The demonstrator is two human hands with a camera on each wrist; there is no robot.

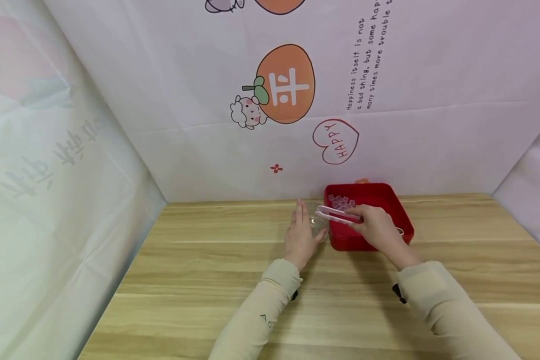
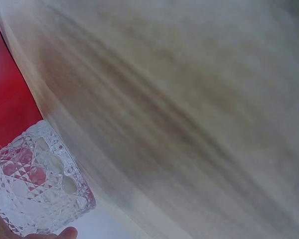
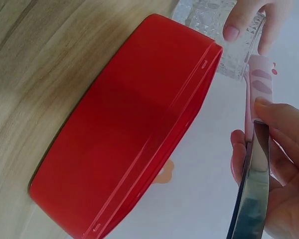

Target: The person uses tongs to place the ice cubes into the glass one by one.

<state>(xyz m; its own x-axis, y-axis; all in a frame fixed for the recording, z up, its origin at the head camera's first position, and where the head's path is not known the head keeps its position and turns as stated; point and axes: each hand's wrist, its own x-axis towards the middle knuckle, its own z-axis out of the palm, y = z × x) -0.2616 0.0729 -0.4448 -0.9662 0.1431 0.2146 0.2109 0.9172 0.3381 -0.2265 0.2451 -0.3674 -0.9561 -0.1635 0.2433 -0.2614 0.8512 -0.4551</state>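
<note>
A clear, diamond-patterned glass bowl stands on the table against the left side of a red box. My left hand holds the bowl, its fingers along the left side and the thumb on the near right. With my right hand I pinch tongs that have metal arms and pink tips. These tips point left, over the bowl's rim. Whether anything sits between them is too small to tell. Small clear pinkish pieces lie in the far left corner of the box.
The box's low walls stand under my right hand, and a small pale looped thing shows at its right side. Behind the table rises a white printed cloth; another hangs along the left.
</note>
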